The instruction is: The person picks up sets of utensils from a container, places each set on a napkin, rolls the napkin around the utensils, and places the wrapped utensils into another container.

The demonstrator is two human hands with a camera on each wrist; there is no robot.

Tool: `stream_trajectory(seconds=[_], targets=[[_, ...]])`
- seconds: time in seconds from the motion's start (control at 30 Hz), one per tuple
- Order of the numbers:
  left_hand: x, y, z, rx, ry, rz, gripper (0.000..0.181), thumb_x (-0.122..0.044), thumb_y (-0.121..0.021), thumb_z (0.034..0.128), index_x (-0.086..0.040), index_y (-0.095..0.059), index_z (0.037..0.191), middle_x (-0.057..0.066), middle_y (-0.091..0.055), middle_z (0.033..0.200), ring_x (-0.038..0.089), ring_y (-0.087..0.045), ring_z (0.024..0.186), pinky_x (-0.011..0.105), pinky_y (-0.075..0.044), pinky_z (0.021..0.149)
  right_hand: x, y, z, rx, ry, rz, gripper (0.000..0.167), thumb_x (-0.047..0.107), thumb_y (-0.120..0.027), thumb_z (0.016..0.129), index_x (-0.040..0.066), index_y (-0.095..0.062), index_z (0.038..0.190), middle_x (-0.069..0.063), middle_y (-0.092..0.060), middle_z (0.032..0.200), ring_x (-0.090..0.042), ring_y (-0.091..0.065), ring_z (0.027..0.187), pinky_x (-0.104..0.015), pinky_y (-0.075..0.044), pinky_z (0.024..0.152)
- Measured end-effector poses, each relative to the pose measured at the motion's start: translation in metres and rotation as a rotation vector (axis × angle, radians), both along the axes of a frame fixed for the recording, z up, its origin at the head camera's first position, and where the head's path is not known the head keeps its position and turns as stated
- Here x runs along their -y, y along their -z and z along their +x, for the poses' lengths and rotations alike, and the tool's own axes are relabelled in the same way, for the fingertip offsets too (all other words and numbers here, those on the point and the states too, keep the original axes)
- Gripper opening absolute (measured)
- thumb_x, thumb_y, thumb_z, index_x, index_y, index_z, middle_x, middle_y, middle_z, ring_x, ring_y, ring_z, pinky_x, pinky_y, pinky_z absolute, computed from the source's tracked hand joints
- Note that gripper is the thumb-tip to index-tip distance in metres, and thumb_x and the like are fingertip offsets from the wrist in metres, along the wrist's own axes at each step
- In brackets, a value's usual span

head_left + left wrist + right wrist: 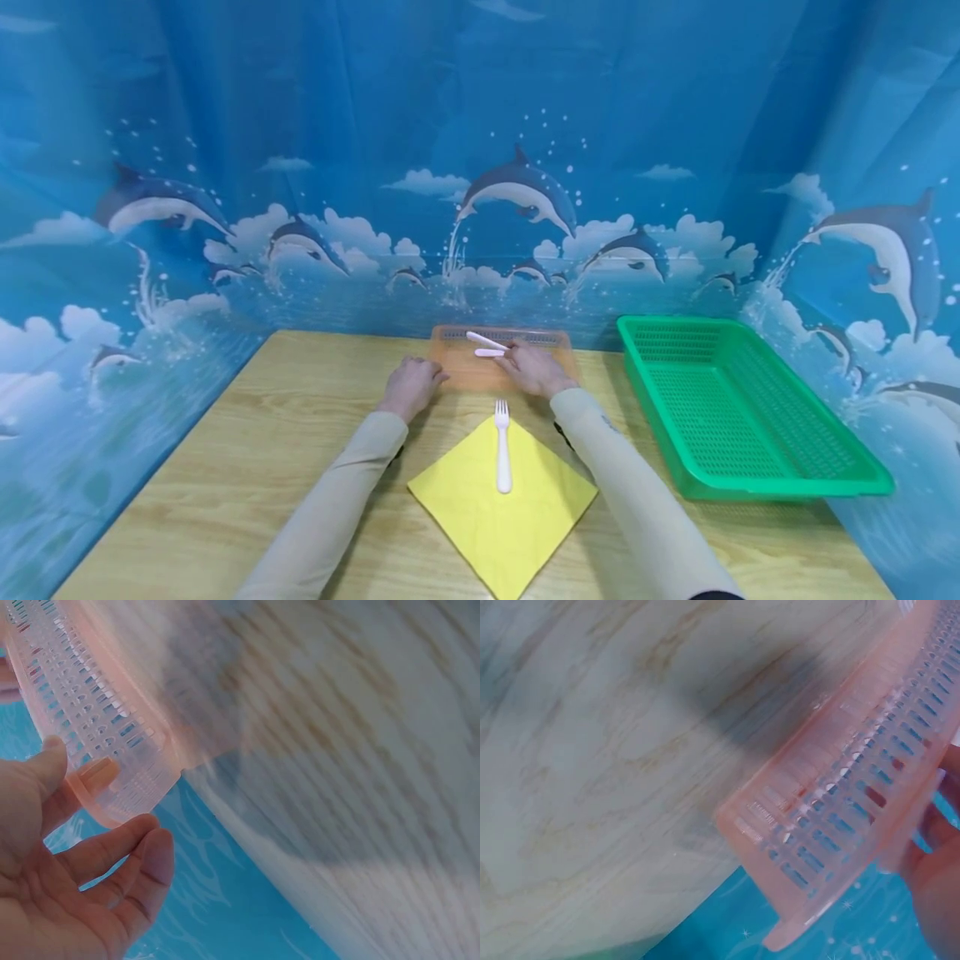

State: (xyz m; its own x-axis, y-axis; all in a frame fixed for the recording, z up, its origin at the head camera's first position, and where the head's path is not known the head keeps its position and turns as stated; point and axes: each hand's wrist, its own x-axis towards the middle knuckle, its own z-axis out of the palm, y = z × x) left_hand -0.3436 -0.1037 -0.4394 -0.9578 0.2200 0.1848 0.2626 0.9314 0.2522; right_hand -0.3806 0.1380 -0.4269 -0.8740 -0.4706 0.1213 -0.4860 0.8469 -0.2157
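A translucent orange basket sits at the back of the table. My left hand is at its left side; in the left wrist view the thumb and index finger of that hand pinch the basket's rim, the other fingers loosely bent. Over the basket's right part, my right hand pinches a pale utensil, its handle pointing left. A second white utensil lies just behind it, partly hidden by the fingers. Nearer me, a white fork lies tines away on a yellow napkin.
A large green basket stands on the right of the wooden table. Behind the table hangs a blue curtain printed with dolphins, close to the orange basket's far side.
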Motion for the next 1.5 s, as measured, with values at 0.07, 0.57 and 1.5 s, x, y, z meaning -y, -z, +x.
stream_trajectory(seconds=[0.07,0.57,1.5], targets=[[0.001,0.000,-0.001,-0.011,0.005,-0.002,0.030,-0.032,-0.057,0.0997,-0.012,-0.069,0.080,0.009,-0.071,0.085,0.035,-0.064,0.096,0.049,-0.054,0.081,0.000,-0.002,0.000,-0.076,-0.018,-0.001,0.025,0.017,-0.054,0.101,0.004,-0.071,0.114,-0.013,-0.059,0.128,-0.027,-0.064,0.105,-0.042,-0.055,0.089],[0.002,0.000,0.003,-0.028,0.020,0.014,0.030,-0.031,-0.057,0.1000,-0.012,-0.066,0.079,0.009,-0.070,0.086,0.035,-0.064,0.098,0.050,-0.053,0.088,-0.001,-0.020,0.019,-0.237,0.148,-0.138,0.019,0.027,-0.073,0.089,0.017,-0.071,0.106,-0.002,-0.075,0.098,-0.021,-0.069,0.085,-0.048,-0.051,0.092],[0.006,-0.005,0.028,-0.111,0.097,0.056,0.047,-0.025,-0.064,0.0959,-0.004,-0.053,0.136,0.032,-0.041,0.144,0.048,-0.043,0.131,0.059,-0.048,0.098,-0.031,-0.020,0.028,0.127,0.264,-1.115,0.051,0.011,-0.063,0.096,0.008,-0.039,0.141,-0.006,-0.064,0.072,-0.013,-0.061,0.055,-0.039,-0.054,0.049]])
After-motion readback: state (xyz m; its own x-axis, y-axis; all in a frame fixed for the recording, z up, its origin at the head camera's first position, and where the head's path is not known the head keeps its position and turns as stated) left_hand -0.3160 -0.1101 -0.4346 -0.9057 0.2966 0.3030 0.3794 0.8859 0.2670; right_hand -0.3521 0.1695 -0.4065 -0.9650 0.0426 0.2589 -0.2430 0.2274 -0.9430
